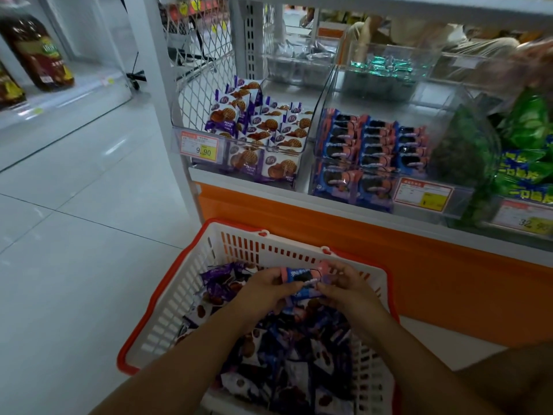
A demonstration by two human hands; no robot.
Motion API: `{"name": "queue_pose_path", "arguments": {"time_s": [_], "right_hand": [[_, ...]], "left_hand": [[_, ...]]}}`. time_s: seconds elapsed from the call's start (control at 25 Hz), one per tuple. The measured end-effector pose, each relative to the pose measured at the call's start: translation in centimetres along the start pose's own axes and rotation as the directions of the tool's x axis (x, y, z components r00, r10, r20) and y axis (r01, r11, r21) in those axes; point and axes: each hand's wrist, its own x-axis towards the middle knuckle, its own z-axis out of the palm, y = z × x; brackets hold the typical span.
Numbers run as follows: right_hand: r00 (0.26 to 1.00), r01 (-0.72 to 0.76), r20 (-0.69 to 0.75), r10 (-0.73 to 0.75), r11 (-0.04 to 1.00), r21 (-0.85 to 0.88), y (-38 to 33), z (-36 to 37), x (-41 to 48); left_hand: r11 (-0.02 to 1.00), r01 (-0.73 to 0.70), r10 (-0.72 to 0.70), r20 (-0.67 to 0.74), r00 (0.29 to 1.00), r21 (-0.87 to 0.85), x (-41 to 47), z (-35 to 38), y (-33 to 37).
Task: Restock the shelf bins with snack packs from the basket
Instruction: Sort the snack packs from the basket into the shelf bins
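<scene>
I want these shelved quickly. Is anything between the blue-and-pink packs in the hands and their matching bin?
Nothing visible does. The left hand and right hand hold the blue-and-pink packs over the basket; the matching bin stands above, open-topped, so only its own clear front wall needs clearing.

Bright, even overhead light washes the tiled floor (74, 235) at nine o'clock, leaving soft glare patches. The basket (167, 295) at six o'clock sits dim and shadowed. Wide-angle distortion bends the shelf upright (161, 85); the green packs (526, 130) at three o'clock are blurred.
</scene>
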Motion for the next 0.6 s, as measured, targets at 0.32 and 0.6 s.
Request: {"name": "queue_pose_path", "arguments": {"time_s": [0.32, 0.6], "right_hand": [[0.966, 0.255, 0.19, -0.173, 0.739, -0.624, -9.4, -0.9, -2.9], [0.855, 0.295, 0.018, -0.519, 0.457, -0.839, -25.2, -7.2, -2.8]], "left_hand": [[0.945, -0.224, 0.212, 0.076, 0.974, 0.237, -0.1, 0.4, 6.4], [0.476, -0.465, 0.763, -0.088, 0.64, 0.746, 1.3, -0.1, 15.6]]}}
